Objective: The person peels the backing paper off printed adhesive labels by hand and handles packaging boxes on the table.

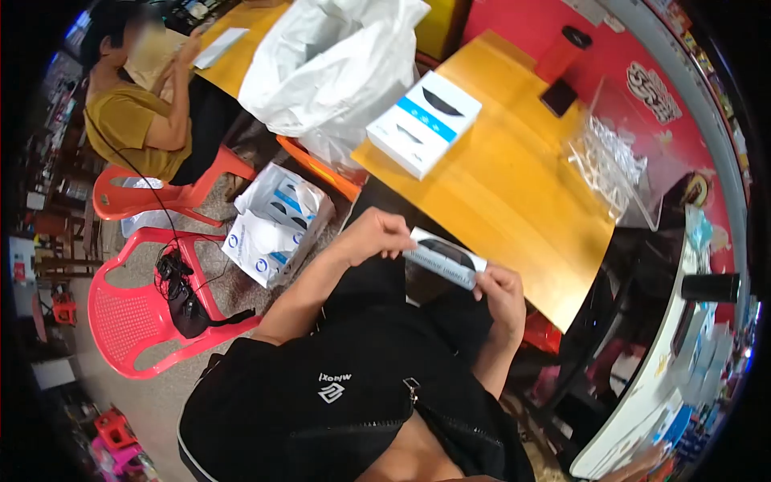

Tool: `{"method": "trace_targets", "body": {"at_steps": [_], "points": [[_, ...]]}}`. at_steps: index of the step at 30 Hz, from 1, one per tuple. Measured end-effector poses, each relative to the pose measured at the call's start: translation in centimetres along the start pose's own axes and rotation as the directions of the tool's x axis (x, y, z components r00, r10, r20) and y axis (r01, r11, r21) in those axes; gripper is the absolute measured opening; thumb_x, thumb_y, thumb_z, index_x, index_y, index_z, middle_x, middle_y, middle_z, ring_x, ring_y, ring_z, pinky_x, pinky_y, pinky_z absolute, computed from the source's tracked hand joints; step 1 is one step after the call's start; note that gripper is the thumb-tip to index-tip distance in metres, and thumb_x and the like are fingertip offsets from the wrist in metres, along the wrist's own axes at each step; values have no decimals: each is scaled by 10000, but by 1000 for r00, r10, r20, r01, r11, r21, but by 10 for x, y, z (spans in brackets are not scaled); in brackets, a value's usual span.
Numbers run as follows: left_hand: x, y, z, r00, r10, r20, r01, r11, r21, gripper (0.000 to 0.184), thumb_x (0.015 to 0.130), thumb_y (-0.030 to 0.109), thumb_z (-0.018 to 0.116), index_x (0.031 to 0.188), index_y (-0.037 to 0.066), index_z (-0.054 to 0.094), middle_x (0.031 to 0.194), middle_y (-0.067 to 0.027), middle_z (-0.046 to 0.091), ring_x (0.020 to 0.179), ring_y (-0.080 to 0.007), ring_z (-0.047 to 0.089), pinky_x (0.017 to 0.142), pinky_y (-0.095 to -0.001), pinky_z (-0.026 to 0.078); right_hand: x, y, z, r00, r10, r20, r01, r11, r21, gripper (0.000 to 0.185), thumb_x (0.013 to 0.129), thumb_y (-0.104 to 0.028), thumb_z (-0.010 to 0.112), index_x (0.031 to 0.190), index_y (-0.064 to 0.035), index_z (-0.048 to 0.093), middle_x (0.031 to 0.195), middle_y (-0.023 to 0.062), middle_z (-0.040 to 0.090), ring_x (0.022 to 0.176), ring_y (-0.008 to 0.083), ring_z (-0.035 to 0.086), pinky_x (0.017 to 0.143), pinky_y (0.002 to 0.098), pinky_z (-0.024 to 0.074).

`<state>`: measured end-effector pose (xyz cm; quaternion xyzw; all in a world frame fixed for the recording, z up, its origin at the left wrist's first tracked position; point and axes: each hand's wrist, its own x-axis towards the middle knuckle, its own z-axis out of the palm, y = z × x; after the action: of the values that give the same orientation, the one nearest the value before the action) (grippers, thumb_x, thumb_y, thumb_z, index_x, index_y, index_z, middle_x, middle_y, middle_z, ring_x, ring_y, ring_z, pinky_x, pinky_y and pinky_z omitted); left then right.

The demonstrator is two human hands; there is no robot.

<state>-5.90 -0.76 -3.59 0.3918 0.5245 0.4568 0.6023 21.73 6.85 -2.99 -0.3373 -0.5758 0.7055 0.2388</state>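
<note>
A small narrow white and grey box [444,259] with a dark curved picture and printed lettering is held between both hands, above my lap and beside the table's near edge. My left hand [376,236] pinches its left end. At the right end, the fingers of my right hand [501,299] close on the box. On the wooden table [514,193] lies a larger white box [424,123] with a blue band and a black curved picture, beyond the small box.
A white plastic bag [321,72] stands left of the table. Below it, an open carton [281,221] holds blue-banded boxes. Red chairs [132,309] are at left, one with black cables. Another person [132,120] sits at upper left. A phone [559,97] and clear container [614,165] are at right.
</note>
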Motion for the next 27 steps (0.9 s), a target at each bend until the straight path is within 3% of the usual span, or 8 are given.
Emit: {"method": "trace_targets", "body": {"at_steps": [4,7,10,15,18,22,25,27], "points": [[-17,23,-12,999,43,-28,-44,998,-50,115,791,88,682,713,7,654,623,-18,561,509,-75,551,424,-190,414,8,-7,17,995,5,97,-22,983,181,217,888,-126,550,731,12,613,680,43,567,652,122,538,621,233,387],[-29,57,-40,964,5,-267,-50,986,-158,59,790,53,656,766,0,647,650,-47,597,518,-102,584,420,-192,430,14,-2,17,999,-38,-32,47,931,363,232,939,-131,470,1012,44,604,884,106,648,721,155,605,649,247,451],[-19,94,-96,800,176,-573,-327,930,-170,93,807,78,642,834,-10,625,656,-44,597,497,-108,550,414,-217,411,10,-3,10,996,-54,-65,69,960,272,236,948,-129,457,1016,36,610,901,118,653,694,139,587,642,237,448],[26,146,-169,583,381,-718,-614,785,-83,386,875,264,617,1043,-71,527,980,-101,566,937,-217,613,782,-289,512,6,1,17,997,-13,-74,27,981,194,231,947,-131,464,1033,26,611,880,104,654,684,122,574,635,221,442],[32,128,-147,532,421,-735,-525,845,104,583,891,315,589,1261,-98,410,1171,-153,536,1003,-260,607,779,-325,529,9,3,25,996,5,-89,11,983,184,221,942,-125,476,1044,13,616,883,85,657,690,102,576,632,208,431],[17,59,-82,477,480,-736,-411,862,296,346,916,166,538,1181,-57,531,1068,-122,619,964,-175,614,760,-279,516,23,-7,31,993,6,-118,-3,1000,28,204,916,-99,528,1062,15,614,910,89,660,745,114,602,665,213,443],[-6,-4,-39,503,480,-719,-74,853,517,306,898,140,551,1158,-22,564,1089,-172,614,996,-209,596,836,-286,476,47,-36,46,936,-331,-118,243,852,-464,284,851,-148,629,1084,12,602,991,128,655,879,215,626,800,290,469],[-13,-52,-21,648,494,-580,95,702,705,593,828,255,637,1323,26,405,1345,-244,397,1245,-370,389,1030,-382,324,71,-56,58,855,-518,22,395,624,-674,372,828,-179,650,1140,5,567,1114,178,604,1027,288,585,875,361,450]]}}
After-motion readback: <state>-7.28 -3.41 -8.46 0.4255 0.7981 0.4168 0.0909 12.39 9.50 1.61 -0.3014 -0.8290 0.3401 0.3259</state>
